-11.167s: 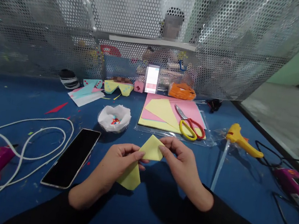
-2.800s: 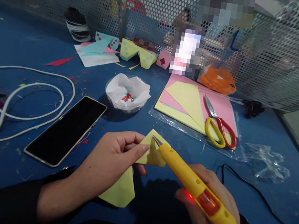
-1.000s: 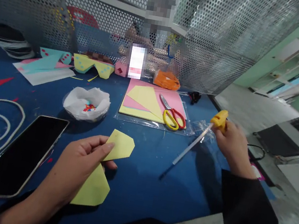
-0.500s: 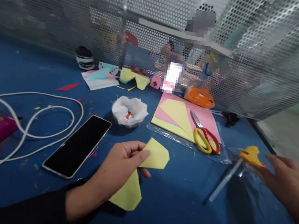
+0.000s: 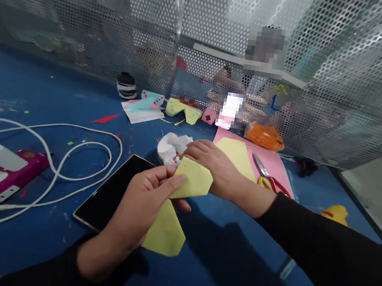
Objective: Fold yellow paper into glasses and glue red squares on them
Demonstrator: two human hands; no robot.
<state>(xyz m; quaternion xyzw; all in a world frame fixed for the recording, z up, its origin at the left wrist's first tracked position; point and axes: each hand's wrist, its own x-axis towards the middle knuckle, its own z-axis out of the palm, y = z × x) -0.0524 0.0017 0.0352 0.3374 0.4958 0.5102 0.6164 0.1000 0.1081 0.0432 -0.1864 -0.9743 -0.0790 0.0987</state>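
My left hand [image 5: 145, 199] pinches a pale yellow paper cutout [image 5: 194, 180] between thumb and fingers. The cutout has two wide angular lobes, one above the hand and one below it. My right hand [image 5: 216, 167] reaches across to a small bowl [image 5: 168, 146] lined with white paper, just behind the cutout. Tiny red and blue bits [image 5: 176, 157] lie in the bowl. The right fingers are bunched and bent at its rim; their tips are partly hidden, and what they hold, if anything, does not show.
Left of my hands lie a black phone [image 5: 115, 189], a white cable [image 5: 57, 174] and a magenta device [image 5: 12, 181]. Behind are scissors [image 5: 270, 173] on coloured paper [image 5: 236, 155], paper cutouts [image 5: 185, 110] and an orange bundle [image 5: 264, 136]. A yellow object [image 5: 335, 215] lies right. A perforated metal screen [image 5: 215, 15] stands behind.
My right hand has left the yellow object at the right and moved left to the bowl. The left hand keeps the yellow paper cutout. The view has shifted slightly.
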